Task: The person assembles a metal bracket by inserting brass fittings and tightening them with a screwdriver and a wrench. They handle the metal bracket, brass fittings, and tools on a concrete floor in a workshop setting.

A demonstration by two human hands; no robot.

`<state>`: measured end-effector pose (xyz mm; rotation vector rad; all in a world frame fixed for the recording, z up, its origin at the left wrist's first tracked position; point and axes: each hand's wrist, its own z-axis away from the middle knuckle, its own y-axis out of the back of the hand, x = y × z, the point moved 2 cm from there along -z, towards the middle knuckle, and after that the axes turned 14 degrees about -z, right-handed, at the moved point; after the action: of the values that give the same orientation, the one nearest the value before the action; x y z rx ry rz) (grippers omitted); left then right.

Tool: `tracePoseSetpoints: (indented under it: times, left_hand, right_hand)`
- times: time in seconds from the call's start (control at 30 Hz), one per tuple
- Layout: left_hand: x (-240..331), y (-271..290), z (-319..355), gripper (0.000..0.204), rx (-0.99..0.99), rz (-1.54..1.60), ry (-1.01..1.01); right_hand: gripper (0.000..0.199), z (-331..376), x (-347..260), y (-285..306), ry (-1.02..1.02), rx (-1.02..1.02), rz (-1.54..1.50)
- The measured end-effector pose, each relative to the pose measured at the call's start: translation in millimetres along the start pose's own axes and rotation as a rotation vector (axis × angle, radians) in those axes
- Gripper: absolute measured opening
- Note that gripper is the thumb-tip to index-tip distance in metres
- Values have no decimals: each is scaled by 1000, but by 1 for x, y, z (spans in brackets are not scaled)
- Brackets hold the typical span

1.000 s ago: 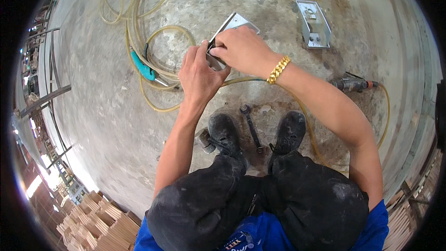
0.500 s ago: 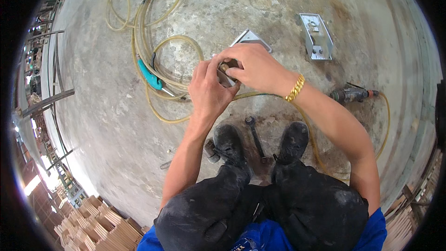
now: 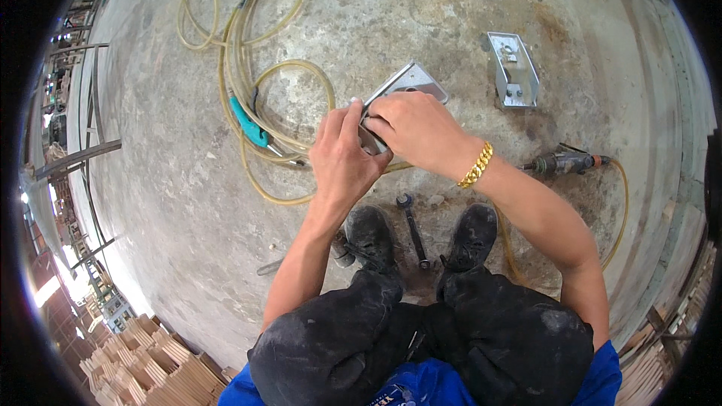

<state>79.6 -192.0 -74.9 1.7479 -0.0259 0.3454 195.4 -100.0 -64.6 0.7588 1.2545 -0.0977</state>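
Note:
Both hands meet on a bent grey metal bracket (image 3: 410,81) held above the concrete floor. My left hand (image 3: 344,154) grips its near end, fingers wrapped around it. My right hand (image 3: 415,129), with a gold chain bracelet (image 3: 477,165) on the wrist, closes over the same end from the right. Whatever small part sits between the fingers is hidden. My two black shoes (image 3: 370,233) stand just below the hands.
A second grey metal bracket (image 3: 513,69) lies on the floor at the upper right. Yellow hose coils (image 3: 248,45) and a teal-handled tool (image 3: 248,122) lie at the left. A wrench (image 3: 414,230) lies between the shoes, an air tool (image 3: 560,162) at the right. Stacked wood (image 3: 143,365) lies lower left.
The view has shifted a little, so hands and bracket sit slightly lower and more to the right. Both hands have stayed closed on the bracket's near end.

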Motion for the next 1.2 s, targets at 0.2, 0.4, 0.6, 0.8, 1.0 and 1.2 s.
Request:
tracePoseSetpoints:
  times: [0.2, 0.4, 0.6, 0.8, 1.0, 1.2]
  left_hand:
    - [-1, 1, 3, 68, -25, -29, 30]
    - [5, 1, 0, 68, -28, 0, -1]
    - [-1, 2, 4, 68, -10, -39, 12]
    - [4, 0, 1, 68, -56, -27, 4]
    - [2, -1, 4, 68, -30, -37, 4]
    - [1, -1, 3, 69, -27, -46, 4]
  right_hand:
    - [20, -2, -8, 0, -6, 80, 30]
    - [22, 1, 8, -2, 182, 103, -98]
    - [18, -5, -5, 0, -171, -49, -34]
    - [18, 2, 13, -3, 197, 162, -230]
    - [19, -4, 4, 0, -100, 37, -105]
    - [21, -1, 9, -2, 105, 179, -205]
